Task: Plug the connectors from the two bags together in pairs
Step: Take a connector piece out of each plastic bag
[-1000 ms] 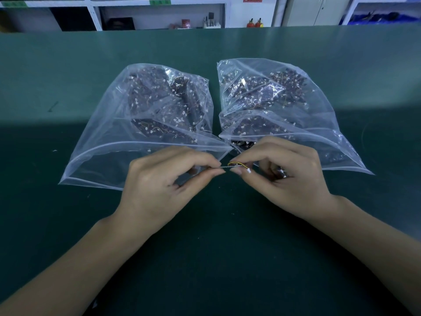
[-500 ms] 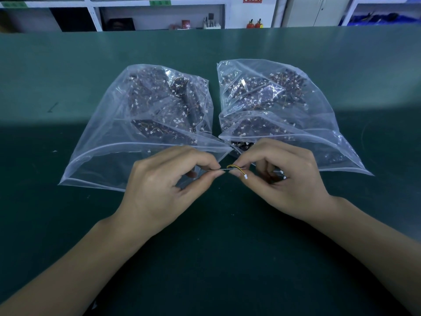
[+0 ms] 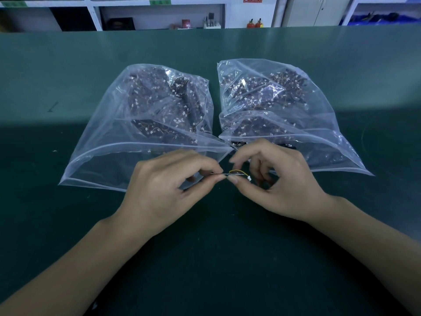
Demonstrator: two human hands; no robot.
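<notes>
Two clear plastic bags lie side by side on the green table, the left bag [image 3: 114, 153] and the right bag [image 3: 319, 133], each full of small wired connectors with white plugs. In front of their open mouths, my left hand [image 3: 164, 190] and my right hand [image 3: 278, 183] meet fingertip to fingertip. Between them runs a short connector lead [image 3: 237, 172] with yellow and dark wires and a white plug at its right end. My left thumb and forefinger pinch its left end; my right thumb and forefinger pinch it near the middle.
The green table [image 3: 227, 258] stretches wide on all sides of the bags. White shelving [image 3: 159, 14] with small items stands behind the table's far edge. A small dark scratch mark [image 3: 52, 107] lies at the left.
My right forefinger has lifted and the hand opened a little. The lead's white plug now hangs farther to the right. Both hands stay in the same place.
</notes>
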